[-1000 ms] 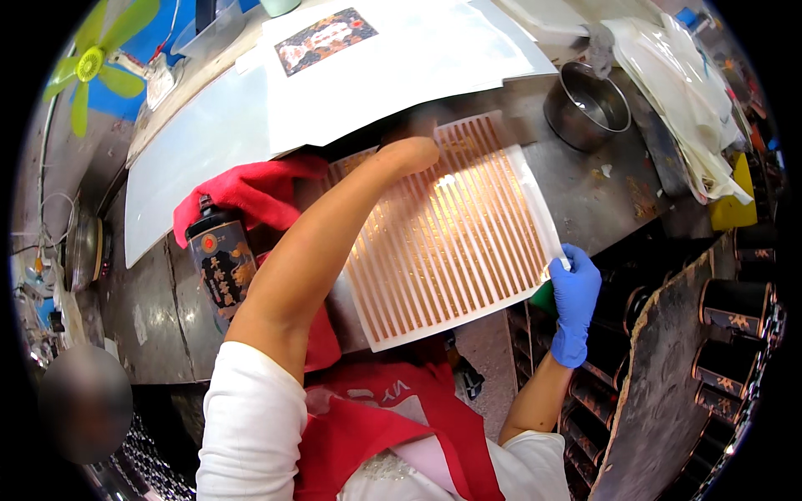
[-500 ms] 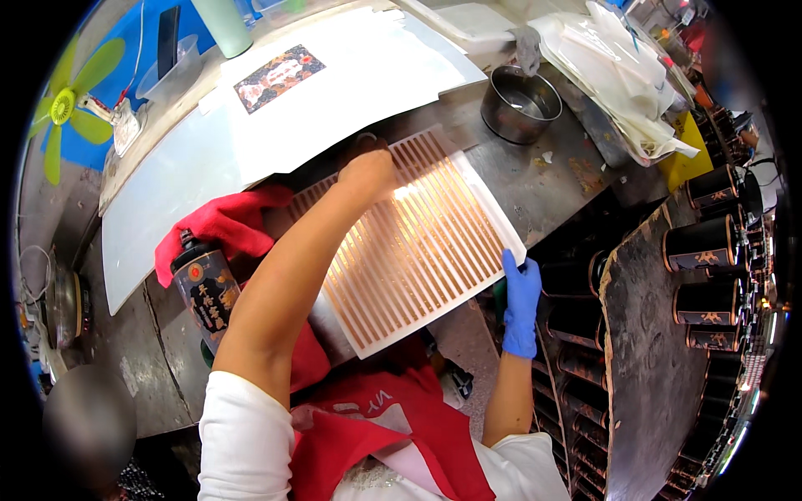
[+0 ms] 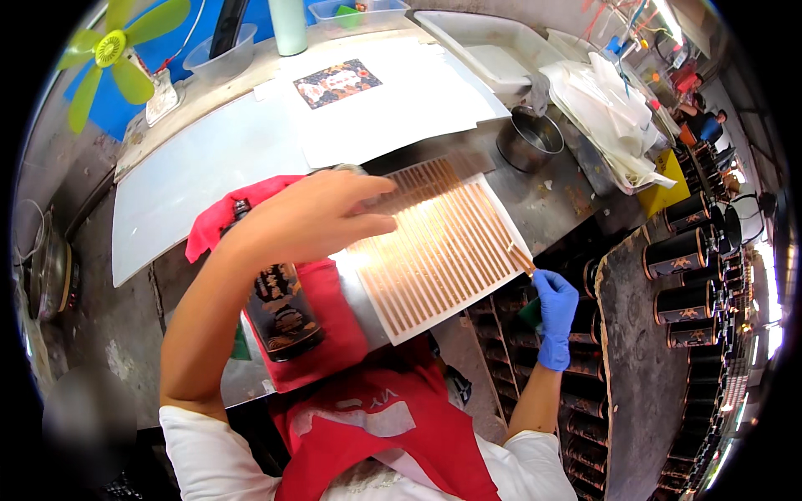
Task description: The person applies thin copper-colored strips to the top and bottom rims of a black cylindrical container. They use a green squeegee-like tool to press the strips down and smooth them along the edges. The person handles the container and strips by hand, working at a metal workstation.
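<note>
A white backing sheet [image 3: 498, 200] bearing rows of narrow gold strips [image 3: 434, 250] lies on the metal bench in front of me. At its near right corner my right hand [image 3: 555, 302], in a blue glove, pinches one loose gold strip [image 3: 523, 257]. My bare left hand [image 3: 334, 215] hovers over the sheet's left side, fingers apart and holding nothing. Beneath that forearm a black bottle with a decorated label [image 3: 284, 313] lies on a red cloth [image 3: 330, 309]; the arm hides part of it.
White sheets with a dark printed label [image 3: 337, 83] lie beyond the strips. A metal pot [image 3: 530, 144] and a tray of crumpled white sheets [image 3: 603, 108] stand at the far right. To the left is a green fan [image 3: 110, 50]. Black bottles [image 3: 678, 255] line racks on the right.
My left hand has come back from the sheet's far edge toward the left. My right hand has let go of the sheet's corner and now holds a strip. The view has shifted.
</note>
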Motion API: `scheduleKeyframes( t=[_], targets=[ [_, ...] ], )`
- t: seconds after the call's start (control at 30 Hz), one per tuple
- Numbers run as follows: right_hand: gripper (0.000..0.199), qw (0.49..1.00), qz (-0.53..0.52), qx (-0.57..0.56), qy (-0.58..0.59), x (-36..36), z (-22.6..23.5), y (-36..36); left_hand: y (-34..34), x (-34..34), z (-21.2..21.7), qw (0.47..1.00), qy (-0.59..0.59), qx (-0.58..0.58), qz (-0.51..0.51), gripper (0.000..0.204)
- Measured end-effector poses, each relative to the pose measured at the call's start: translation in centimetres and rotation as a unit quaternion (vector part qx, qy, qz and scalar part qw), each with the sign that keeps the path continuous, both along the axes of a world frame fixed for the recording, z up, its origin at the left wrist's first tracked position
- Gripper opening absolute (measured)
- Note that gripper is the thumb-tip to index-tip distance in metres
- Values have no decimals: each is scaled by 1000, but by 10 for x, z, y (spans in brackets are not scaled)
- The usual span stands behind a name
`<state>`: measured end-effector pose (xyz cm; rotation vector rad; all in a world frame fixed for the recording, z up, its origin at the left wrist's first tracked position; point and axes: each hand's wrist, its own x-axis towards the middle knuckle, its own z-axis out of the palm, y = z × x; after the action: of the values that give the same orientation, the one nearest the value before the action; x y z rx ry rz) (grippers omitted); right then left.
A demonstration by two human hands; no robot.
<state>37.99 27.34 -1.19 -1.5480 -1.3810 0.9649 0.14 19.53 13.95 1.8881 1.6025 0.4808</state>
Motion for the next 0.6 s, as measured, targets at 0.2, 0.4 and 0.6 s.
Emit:
scheduleKeyframes(
  t=[0.2,0.4,0.6],
  targets=[
    [20,981,95,6,-171,-6,37,23,-87,-55,-15,987,-109,50,106,38],
    [19,992,67,-84,-63,9,23,29,-111,-49,-3,984,-90,96,121,37],
    [19,999,9,-51,-14,16,-6,17,-9,43,-17,975,183,-1,-123,33]
  ],
)
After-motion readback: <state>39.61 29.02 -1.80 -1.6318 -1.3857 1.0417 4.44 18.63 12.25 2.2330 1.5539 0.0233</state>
